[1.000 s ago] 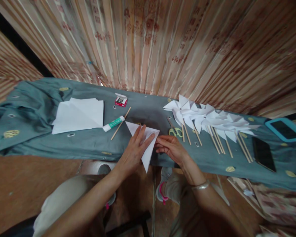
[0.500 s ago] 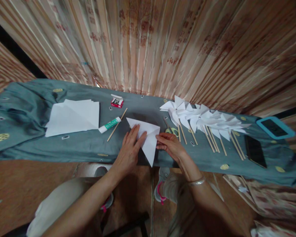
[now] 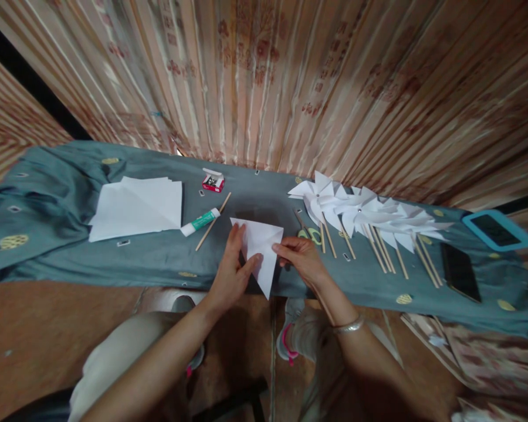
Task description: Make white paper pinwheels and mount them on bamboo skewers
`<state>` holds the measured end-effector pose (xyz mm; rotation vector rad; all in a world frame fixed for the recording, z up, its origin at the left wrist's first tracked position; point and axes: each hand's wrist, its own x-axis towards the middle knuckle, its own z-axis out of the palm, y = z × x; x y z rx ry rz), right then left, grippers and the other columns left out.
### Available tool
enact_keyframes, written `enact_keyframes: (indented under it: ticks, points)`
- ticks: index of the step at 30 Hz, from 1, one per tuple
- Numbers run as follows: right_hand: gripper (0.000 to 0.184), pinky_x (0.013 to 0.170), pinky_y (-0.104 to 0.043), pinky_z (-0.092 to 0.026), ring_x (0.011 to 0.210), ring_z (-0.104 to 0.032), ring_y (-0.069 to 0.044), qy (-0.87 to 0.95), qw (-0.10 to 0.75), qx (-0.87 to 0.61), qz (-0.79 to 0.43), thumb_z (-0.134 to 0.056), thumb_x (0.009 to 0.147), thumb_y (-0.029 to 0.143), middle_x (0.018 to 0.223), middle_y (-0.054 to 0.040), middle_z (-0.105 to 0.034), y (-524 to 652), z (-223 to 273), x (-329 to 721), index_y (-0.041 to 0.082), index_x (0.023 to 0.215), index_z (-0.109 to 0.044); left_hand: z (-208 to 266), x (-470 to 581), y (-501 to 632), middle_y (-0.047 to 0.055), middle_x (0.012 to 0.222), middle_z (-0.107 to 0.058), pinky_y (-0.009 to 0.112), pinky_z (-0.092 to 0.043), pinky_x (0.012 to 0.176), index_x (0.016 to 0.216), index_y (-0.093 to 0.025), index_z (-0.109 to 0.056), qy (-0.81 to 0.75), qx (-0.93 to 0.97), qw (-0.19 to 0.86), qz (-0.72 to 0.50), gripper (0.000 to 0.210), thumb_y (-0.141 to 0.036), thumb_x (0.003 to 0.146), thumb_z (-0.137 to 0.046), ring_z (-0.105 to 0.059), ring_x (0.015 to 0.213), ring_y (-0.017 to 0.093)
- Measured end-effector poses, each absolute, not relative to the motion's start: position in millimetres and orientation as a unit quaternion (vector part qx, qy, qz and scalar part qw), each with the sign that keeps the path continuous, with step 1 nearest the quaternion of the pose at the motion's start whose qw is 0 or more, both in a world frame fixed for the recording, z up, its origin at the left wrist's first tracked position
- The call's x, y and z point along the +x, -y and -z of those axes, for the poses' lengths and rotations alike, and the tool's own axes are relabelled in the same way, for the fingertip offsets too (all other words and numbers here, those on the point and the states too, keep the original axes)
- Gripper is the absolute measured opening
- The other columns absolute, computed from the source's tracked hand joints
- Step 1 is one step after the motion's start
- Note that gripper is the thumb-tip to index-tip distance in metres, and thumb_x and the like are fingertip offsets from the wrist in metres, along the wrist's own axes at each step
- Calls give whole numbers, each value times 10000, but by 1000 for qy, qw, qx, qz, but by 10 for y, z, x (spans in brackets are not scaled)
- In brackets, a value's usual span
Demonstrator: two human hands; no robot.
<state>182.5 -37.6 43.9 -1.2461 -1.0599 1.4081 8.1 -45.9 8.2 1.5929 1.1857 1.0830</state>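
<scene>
Between the hands [image 3: 229, 274] [image 3: 305, 259], clamped on its left and right sides, is folded white paper [image 3: 264, 239].

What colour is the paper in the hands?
The paper is white; it shows best in the head view.

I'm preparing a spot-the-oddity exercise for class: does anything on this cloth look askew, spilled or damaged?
Nothing looks spilled or damaged. Mildly untidy: the paper stack is askew, its edges not lined up, and the red box stands open.
</scene>
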Motion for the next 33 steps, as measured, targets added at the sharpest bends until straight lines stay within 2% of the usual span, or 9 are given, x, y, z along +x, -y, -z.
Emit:
enact_keyframes:
  ticks: [3,6,8,11,14,19,23,30,33]
  points:
    - [284,392,-193,-358,392,-464,-65,450,466,-513,-563,-833,585,426,455,44,-580,375,-445,1787,190,542,-681,-48,131,416,149,1595,-165,456,-237,1178,1466,-180,-239,-469,552,488,-486,704,-287,859,-578,-245,1453,245]
    - [294,389,-195,-337,382,-454,-63,454,464,-516,-559,-838,576,424,435,49,-564,369,-456,1775,184,534,-673,-150,155,383,162,1468,-429,428,-429,1062,1471,-179,-196,-443,459,567,-520,799,-272,812,-637,-493,1293,235]
    - [305,389,-192,-333,380,-456,-60,453,458,-514,-567,-845,561,433,442,50,-572,365,-463,1775,178,544,-678,-266,162,379,136,1320,-583,368,-504,959,1396,-161,-349,-424,383,603,-557,774,-259,727,-725,-610,1129,222]
    - [325,404,-188,-361,395,-477,-55,448,443,-497,-597,-849,542,458,509,38,-626,364,-470,1775,171,597,-706,-414,173,393,116,1013,-727,316,-551,785,1062,-93,-628,-418,300,680,-522,506,-305,637,-805,-687,852,211]
    - [335,447,-184,-421,463,-542,-67,425,446,-470,-631,-839,560,485,586,17,-676,366,-481,1775,180,647,-732,-490,175,400,87,842,-754,296,-547,701,870,-95,-690,-422,246,705,-514,424,-304,543,-862,-688,738,207]
    - [322,531,-180,-499,627,-663,-107,349,517,-440,-645,-849,567,477,739,-17,-743,350,-500,1790,219,741,-767,-522,135,383,70,819,-761,271,-539,719,847,-102,-723,-428,229,705,-517,425,-280,496,-886,-682,725,182]
    - [315,570,-187,-528,644,-670,-107,331,535,-404,-664,-835,615,461,733,-28,-745,327,-494,1814,209,795,-776,-501,93,393,77,784,-756,270,-537,650,874,-97,-727,-448,252,716,-472,447,-309,512,-881,-667,653,173]
    - [246,490,-178,-513,529,-617,-87,331,503,-400,-691,-867,590,381,610,5,-702,352,-436,1815,192,701,-757,-488,57,410,58,722,-742,213,-499,552,810,-100,-730,-478,273,708,-442,428,-331,486,-890,-633,581,133]
    - [282,553,-225,-543,592,-649,-119,355,500,-403,-679,-822,643,451,681,-16,-727,329,-399,1835,203,762,-763,-499,32,401,54,707,-737,211,-497,536,785,-101,-727,-476,273,706,-448,432,-336,465,-897,-632,571,132]
